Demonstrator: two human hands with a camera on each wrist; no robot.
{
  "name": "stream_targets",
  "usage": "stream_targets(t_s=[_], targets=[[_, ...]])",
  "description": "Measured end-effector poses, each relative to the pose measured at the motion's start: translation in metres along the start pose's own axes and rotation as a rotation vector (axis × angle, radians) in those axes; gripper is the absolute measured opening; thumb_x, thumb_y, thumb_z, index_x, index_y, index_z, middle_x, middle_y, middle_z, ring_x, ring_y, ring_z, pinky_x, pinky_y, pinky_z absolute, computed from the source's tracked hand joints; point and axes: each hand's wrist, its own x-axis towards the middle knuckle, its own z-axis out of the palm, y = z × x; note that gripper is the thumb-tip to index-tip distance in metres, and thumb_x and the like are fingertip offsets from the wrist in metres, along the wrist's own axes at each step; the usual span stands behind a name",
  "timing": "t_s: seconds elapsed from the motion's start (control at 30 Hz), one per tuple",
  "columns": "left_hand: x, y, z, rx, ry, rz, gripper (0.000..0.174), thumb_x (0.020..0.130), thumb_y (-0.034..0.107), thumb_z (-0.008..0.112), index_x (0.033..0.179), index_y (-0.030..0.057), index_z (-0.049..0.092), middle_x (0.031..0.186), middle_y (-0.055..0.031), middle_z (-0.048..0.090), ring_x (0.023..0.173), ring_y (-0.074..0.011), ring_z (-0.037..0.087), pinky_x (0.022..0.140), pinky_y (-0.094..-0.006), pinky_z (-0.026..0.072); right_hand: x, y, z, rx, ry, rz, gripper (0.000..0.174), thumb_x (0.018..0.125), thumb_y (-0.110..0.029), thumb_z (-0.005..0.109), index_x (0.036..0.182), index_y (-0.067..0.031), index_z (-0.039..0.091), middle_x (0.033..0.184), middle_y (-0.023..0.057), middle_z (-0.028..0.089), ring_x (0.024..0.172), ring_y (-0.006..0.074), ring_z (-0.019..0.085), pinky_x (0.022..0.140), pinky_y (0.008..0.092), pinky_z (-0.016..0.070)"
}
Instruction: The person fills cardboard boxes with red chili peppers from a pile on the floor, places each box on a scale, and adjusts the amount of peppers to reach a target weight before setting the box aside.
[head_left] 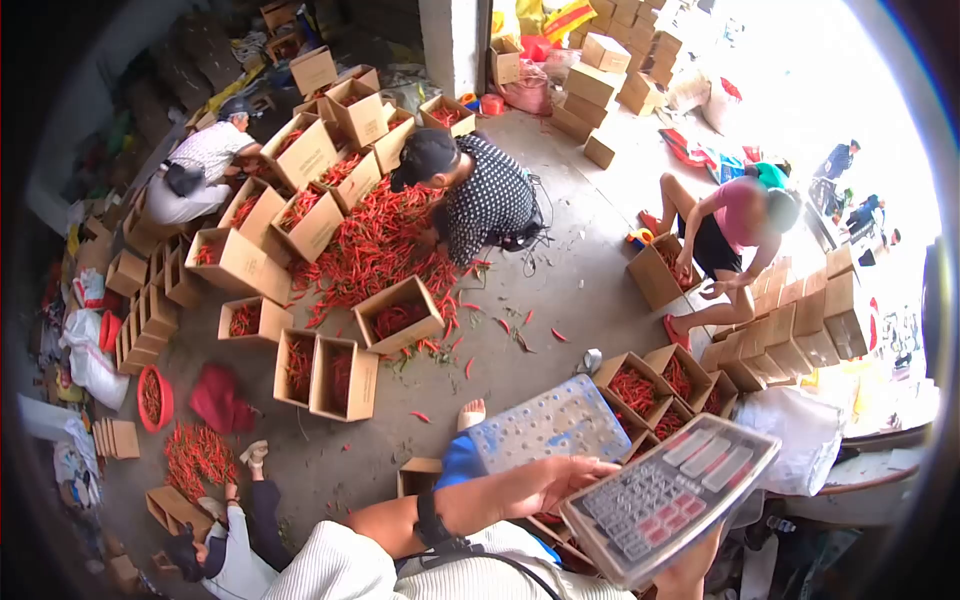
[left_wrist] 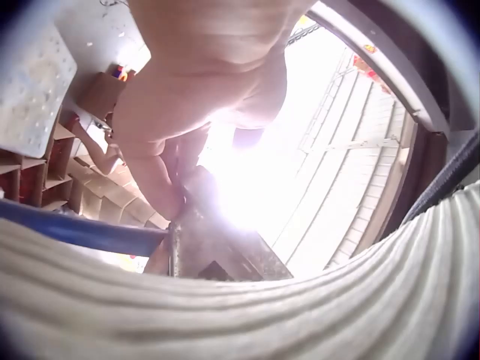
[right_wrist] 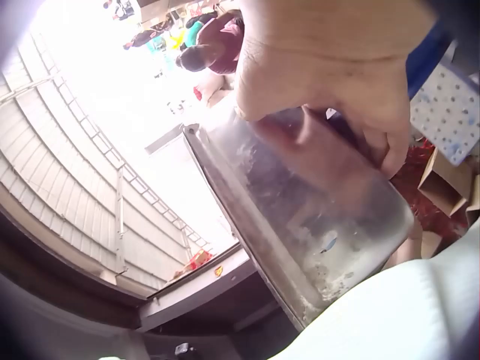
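A large calculator (head_left: 670, 495) with grey and red keys is tilted in front of the body at the lower right of the head view. My right hand (head_left: 690, 560) grips it from its lower right side; in the right wrist view the fingers of that hand (right_wrist: 337, 67) hold its smooth, shiny back (right_wrist: 330, 217). Beside its left edge is my left hand (head_left: 560, 485), with fingers extended toward the upper left corner. The left wrist view shows this hand (left_wrist: 210, 97) above the backlit calculator (left_wrist: 217, 244); whether the fingertips touch it is unclear.
A perforated pale-blue stool top (head_left: 550, 425) stands beyond the left hand. Red chillies (head_left: 370, 235) lie piled among cardboard boxes (head_left: 240, 265). One person (head_left: 490, 195) crouches at the pile, another (head_left: 745, 215) sits on the right, and others work at the left.
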Motion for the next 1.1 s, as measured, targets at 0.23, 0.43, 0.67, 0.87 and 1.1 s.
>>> stream_targets(t_s=[0.23, 0.43, 0.67, 0.87, 1.1], targets=[[0.047, 0.138, -0.012, 0.139, -0.019, -0.052, 0.054, 0.097, 0.032, 0.044, 0.140, 0.0004, 0.040, 0.135, -0.0089, 0.052, 0.119, -0.0149, 0.053, 0.098, -0.0301, 0.0433, 0.115, -0.018, 0.041, -0.041, 0.150, -0.106, 0.045, 0.098, -0.036, 0.042, 0.123, -0.0006, 0.052, 0.118, 0.0151, 0.061, 0.103, 0.0302, 0.062, 0.087, 0.0450, 0.0517], [0.090, 0.251, 0.012, 0.269, -0.024, 0.034, 0.058, 0.095, 0.038, 0.047, 0.140, 0.0008, 0.040, 0.132, -0.0098, 0.054, 0.118, -0.0151, 0.054, 0.096, -0.0307, 0.0433, 0.199, -0.053, 0.091, 0.154, -0.009, -0.141, 0.045, 0.098, -0.034, 0.042, 0.127, 0.0002, 0.050, 0.123, 0.0158, 0.059, 0.107, 0.0313, 0.060, 0.092, 0.0464, 0.0496], [0.172, 0.333, 0.004, 0.221, 0.124, 0.123, 0.058, 0.095, 0.040, 0.047, 0.135, -0.0017, 0.044, 0.125, -0.0150, 0.057, 0.113, -0.0202, 0.057, 0.097, -0.0349, 0.0451, 0.295, -0.133, 0.119, 0.284, -0.152, 0.147, 0.078, 0.089, -0.066, 0.042, 0.142, -0.0084, 0.037, 0.144, 0.0158, 0.040, 0.130, 0.0358, 0.041, 0.103, 0.0584, 0.0350], [0.231, 0.423, 0.009, 0.175, 0.270, 0.111, 0.059, 0.092, 0.043, 0.050, 0.131, -0.0014, 0.048, 0.123, -0.0142, 0.056, 0.111, -0.0212, 0.056, 0.096, -0.0362, 0.0463, 0.402, -0.199, 0.129, 0.082, -0.291, 0.228, 0.087, 0.085, -0.075, 0.034, 0.136, -0.0049, 0.046, 0.137, 0.0205, 0.048, 0.122, 0.0404, 0.049, 0.100, 0.0564, 0.0389], [0.316, 0.554, -0.035, 0.106, 0.276, 0.121, 0.058, 0.091, 0.042, 0.050, 0.131, -0.0002, 0.049, 0.124, -0.0135, 0.054, 0.114, -0.0247, 0.054, 0.097, -0.0402, 0.0455, 0.558, -0.249, 0.155, -0.012, -0.195, 0.259, 0.089, 0.084, -0.077, 0.033, 0.138, -0.0059, 0.042, 0.136, 0.0209, 0.049, 0.119, 0.0417, 0.051, 0.096, 0.0554, 0.0430]])
